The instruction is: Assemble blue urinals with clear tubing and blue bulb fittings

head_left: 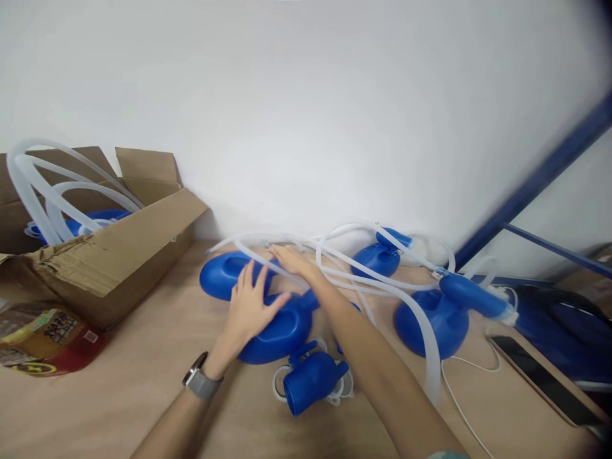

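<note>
My left hand lies with spread fingers over two blue plastic urinal bottles, touching the near bottle and reaching onto the far bottle. My right hand stretches past them to the far bottle's neck end, beside a translucent hose. Its fingers look extended; the thumb side and any contact there are hidden. In front of the near bottle lies a loose blue spout piece, its round mouth facing me, with white rings around and under it.
On the right, more blue bottles lie among looping hoses. A phone and white cable are nearby. At left stands an open carton with hoses, beside a labelled container. A blue metal frame rises on the right.
</note>
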A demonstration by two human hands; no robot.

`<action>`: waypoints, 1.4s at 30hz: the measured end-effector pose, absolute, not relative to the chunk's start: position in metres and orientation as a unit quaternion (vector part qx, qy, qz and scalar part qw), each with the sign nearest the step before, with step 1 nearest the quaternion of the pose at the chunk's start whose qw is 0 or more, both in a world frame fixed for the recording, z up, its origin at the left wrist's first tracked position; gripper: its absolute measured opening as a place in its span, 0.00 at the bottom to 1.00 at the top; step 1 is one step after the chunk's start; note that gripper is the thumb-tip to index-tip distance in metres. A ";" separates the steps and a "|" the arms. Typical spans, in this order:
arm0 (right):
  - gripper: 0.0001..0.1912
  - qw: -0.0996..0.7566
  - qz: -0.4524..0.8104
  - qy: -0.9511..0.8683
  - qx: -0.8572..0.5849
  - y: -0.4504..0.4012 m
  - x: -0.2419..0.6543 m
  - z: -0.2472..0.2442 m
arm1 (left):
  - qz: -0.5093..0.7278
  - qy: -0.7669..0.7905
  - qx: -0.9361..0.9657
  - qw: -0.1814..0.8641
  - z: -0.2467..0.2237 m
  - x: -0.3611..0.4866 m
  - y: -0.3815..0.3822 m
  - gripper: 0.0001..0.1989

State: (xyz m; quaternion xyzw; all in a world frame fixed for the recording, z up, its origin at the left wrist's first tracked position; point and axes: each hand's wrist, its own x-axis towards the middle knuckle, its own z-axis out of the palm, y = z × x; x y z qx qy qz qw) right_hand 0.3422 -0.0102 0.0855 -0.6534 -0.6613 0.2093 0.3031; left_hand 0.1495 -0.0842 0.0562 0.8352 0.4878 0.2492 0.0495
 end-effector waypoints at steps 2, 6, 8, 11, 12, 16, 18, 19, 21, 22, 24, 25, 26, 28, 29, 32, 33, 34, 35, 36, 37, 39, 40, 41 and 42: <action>0.06 0.298 0.205 -0.676 -0.642 -0.009 0.341 0.086 | 0.241 0.514 0.823 0.000 0.065 0.147 -0.066 0.40; 0.07 0.289 0.200 -0.701 -0.620 -0.006 0.338 0.086 | 0.200 0.521 0.829 -0.038 0.057 0.143 -0.027 0.45; 0.09 0.290 0.198 -0.705 -0.616 -0.006 0.336 0.084 | 0.204 0.518 0.829 -0.042 0.042 0.142 -0.014 0.48; 0.13 0.300 0.191 -0.697 -0.623 -0.004 0.334 0.080 | 0.246 0.514 0.820 -0.060 0.018 0.143 -0.007 0.49; 0.15 0.304 0.188 -0.691 -0.628 -0.002 0.335 0.079 | 0.263 0.513 0.814 -0.064 0.012 0.143 -0.007 0.49; 0.25 0.329 0.170 -0.646 -0.667 0.007 0.353 0.076 | 0.310 0.510 0.798 -0.086 -0.003 0.143 -0.003 0.50; 0.31 0.343 0.150 -0.613 -0.695 0.009 0.372 0.078 | 0.314 0.509 0.796 -0.093 -0.005 0.141 0.000 0.50; 0.31 0.346 0.141 -0.602 -0.706 0.008 0.381 0.079 | 0.312 0.511 0.795 -0.095 -0.005 0.140 0.002 0.49; 0.24 0.337 0.134 -0.602 -0.712 0.005 0.397 0.080 | 0.305 0.511 0.798 -0.096 -0.004 0.138 0.005 0.47; 0.21 0.326 0.134 -0.612 -0.708 0.001 0.401 0.081 | 0.302 0.509 0.800 -0.095 -0.003 0.137 0.005 0.46; 0.16 0.302 0.136 -0.643 -0.690 -0.006 0.403 0.080 | 0.297 0.500 0.808 -0.093 -0.001 0.134 0.005 0.43; 0.16 0.292 0.137 -0.662 -0.677 -0.010 0.401 0.080 | 0.295 0.495 0.812 -0.092 0.000 0.132 0.005 0.41; 0.19 0.284 0.140 -0.681 -0.660 -0.013 0.397 0.079 | 0.293 0.491 0.815 -0.092 0.000 0.130 0.004 0.40; 0.24 0.277 0.148 -0.715 -0.625 -0.018 0.388 0.079 | 0.290 0.487 0.819 -0.091 0.001 0.126 0.004 0.39; 0.23 0.277 0.153 -0.727 -0.609 -0.019 0.383 0.079 | 0.289 0.484 0.821 -0.090 0.001 0.124 0.004 0.38; 0.10 0.281 0.169 -0.747 -0.578 -0.021 0.370 0.078 | 0.289 0.479 0.824 -0.087 0.000 0.121 0.004 0.38; 0.07 0.278 0.178 -0.753 -0.569 -0.022 0.367 0.077 | 0.290 0.479 0.824 -0.086 -0.001 0.121 0.005 0.38; 0.09 0.272 0.189 -0.760 -0.559 -0.023 0.365 0.077 | 0.291 0.479 0.824 -0.084 -0.001 0.121 0.005 0.38; 0.14 0.265 0.201 -0.767 -0.548 -0.023 0.363 0.077 | 0.293 0.479 0.823 -0.083 -0.002 0.122 0.005 0.38; 0.18 0.260 0.211 -0.773 -0.539 -0.024 0.362 0.076 | 0.295 0.479 0.823 -0.082 -0.002 0.122 0.005 0.38; 0.20 0.256 0.219 -0.778 -0.530 -0.024 0.362 0.076 | 0.297 0.479 0.822 -0.081 -0.002 0.122 0.005 0.38; 0.22 0.253 0.236 -0.786 -0.511 -0.023 0.363 0.077 | 0.299 0.475 0.824 -0.078 -0.003 0.121 0.005 0.38; 0.23 0.252 0.245 -0.790 -0.502 -0.022 0.364 0.077 | 0.299 0.472 0.826 -0.077 -0.003 0.120 0.005 0.39; 0.23 0.251 0.254 -0.793 -0.493 -0.020 0.365 0.077 | 0.299 0.468 0.828 -0.076 -0.004 0.119 0.005 0.39; 0.24 0.250 0.262 -0.795 -0.486 -0.019 0.366 0.077 | 0.298 0.464 0.831 -0.075 -0.004 0.118 0.005 0.39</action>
